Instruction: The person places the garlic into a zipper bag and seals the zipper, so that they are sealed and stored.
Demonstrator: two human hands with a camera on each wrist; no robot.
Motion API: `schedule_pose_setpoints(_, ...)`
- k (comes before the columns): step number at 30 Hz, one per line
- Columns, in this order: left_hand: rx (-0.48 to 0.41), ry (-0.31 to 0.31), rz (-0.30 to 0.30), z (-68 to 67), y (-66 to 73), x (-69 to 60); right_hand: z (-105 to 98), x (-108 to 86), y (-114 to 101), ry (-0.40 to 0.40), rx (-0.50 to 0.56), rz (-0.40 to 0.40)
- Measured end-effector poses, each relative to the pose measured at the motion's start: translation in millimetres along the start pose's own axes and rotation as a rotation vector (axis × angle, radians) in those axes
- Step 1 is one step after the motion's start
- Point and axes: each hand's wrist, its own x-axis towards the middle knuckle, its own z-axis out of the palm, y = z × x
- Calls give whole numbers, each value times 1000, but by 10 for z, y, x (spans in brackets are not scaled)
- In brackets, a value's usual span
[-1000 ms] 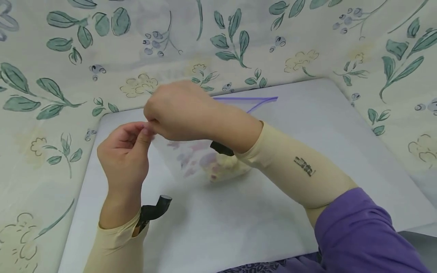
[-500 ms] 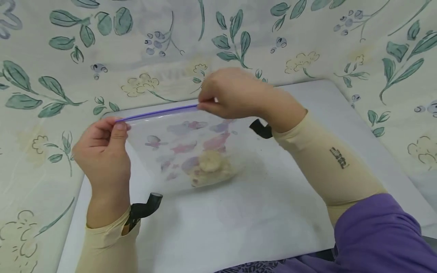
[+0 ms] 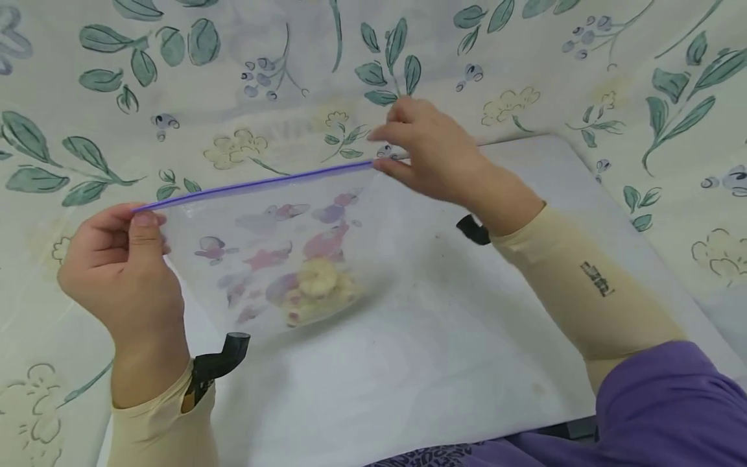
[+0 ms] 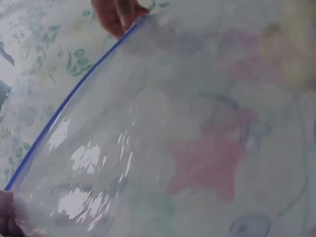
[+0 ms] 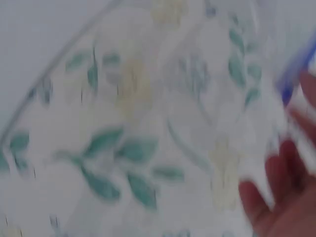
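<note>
A clear zip bag (image 3: 198,259) with a purple-blue zip strip (image 3: 257,185) hangs slanted in the head view, printed with pink and purple figures. Pale yellow round pieces (image 3: 318,279) are gathered at its lower right corner; their kind is unclear. My left hand (image 3: 125,266) pinches the top left corner between thumb and fingers. At the strip's other end is my right hand (image 3: 443,155), fingers spread, the thumb tip at the corner. In the right wrist view, the right hand (image 5: 281,207) has its fingers apart beside the blurred strip. A pink star (image 4: 210,165) shows up close in the left wrist view.
Beneath the bag lies a white tabletop (image 3: 467,337). Behind and around it is cloth (image 3: 525,52) with green leaves and flowers. A black camera mount (image 3: 222,357) sits on the left wrist, another (image 3: 473,230) on the right.
My right hand has slid rightward along the zip strip from beside the left hand, then spread its fingers at the end. The left hand has moved left, bringing the bag along.
</note>
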Motion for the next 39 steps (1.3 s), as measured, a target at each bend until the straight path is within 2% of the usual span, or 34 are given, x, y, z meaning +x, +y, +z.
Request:
schedule_pose_setpoints(2, 1, 74, 50, 30, 49, -32, 177, 21, -148, -33, 198, 111)
schedule_pose_setpoints(4, -48, 134, 121, 102, 87, -115, 321, 28, -299, -123, 522, 217)
schedule_pose_setpoints(6, -68, 178, 267, 209, 111, -255, 426, 55, -412, -205, 871, 308)
schedule_pose_setpoints(8, -43, 162, 467, 308, 134, -460, 477, 115, -487, -217, 1153, 404)
schedule_pose_setpoints(9, -21, 129, 582, 350, 145, -577, 482, 147, -503, -187, 1243, 440)
schedule_pose_setpoints(11, 6, 16, 810, 417, 185, -831, 472, 194, -482, -78, 1331, 461)
schedule_pose_setpoints(12, 8, -78, 901, 440, 217, -955, 467, 198, -443, -21, 1340, 459)
schedule_pose_setpoints(14, -1, -308, 994, 488, 287, -1191, 461, 140, -320, 27, 1293, 455)
schedule_pose_setpoints(16, -11, -523, 990, 558, 303, -1401, 460, -19, -165, 7, 1243, 446)
schedule_pose_setpoints(18, 15, -703, 935, 665, 255, -1587, 442, -247, -12, -38, 1200, 458)
schedule_pose_setpoints(20, 65, -834, 875, 811, 147, -1760, 375, -497, 103, -64, 1133, 493)
schedule_pose_setpoints(21, 101, -903, 854, 890, 92, -1837, 336, -612, 147, -62, 1066, 518)
schedule_pose_setpoints(24, 252, -1144, 810, 1097, -27, -2025, 278, -858, 294, -62, 774, 578)
schedule_pose_setpoints(26, 389, -1340, 752, 1145, -70, -2105, 363, -933, 420, -97, 595, 622)
schedule_pose_setpoints(28, 551, -1543, 650, 1105, -108, -2148, 544, -973, 573, -151, 483, 621)
schedule_pose_setpoints(30, 705, -1704, 536, 998, -153, -2157, 761, -1007, 718, -220, 408, 608)
schedule_pose_setpoints(32, 824, -1792, 469, 874, -212, -2156, 948, -1059, 834, -284, 329, 599)
schedule_pose_setpoints(34, 906, -1825, 440, 749, -280, -2151, 1073, -1132, 909, -329, 237, 607)
schedule_pose_setpoints(36, 956, -1809, 451, 644, -347, -2144, 1141, -1202, 943, -355, 189, 633)
schedule_pose_setpoints(39, 1015, -1751, 479, 513, -453, -2125, 1177, -1251, 963, -385, 140, 665)
